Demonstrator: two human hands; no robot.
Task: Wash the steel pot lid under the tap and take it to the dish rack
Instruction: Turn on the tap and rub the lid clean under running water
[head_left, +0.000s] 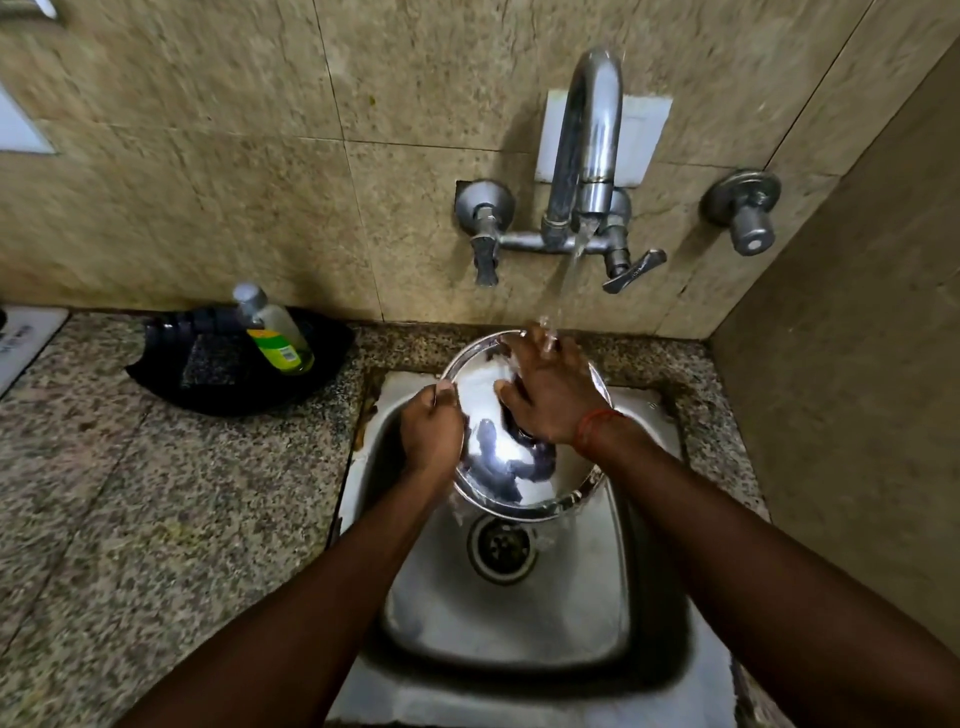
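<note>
Steel pot lid (524, 478): over sink (519, 623), under running tap (587, 156). Left hand (431, 431) grips left rim; right hand (550, 395), fingers spread, lies flat on it.

Head view, steeply down over sink (644, 597)
</note>
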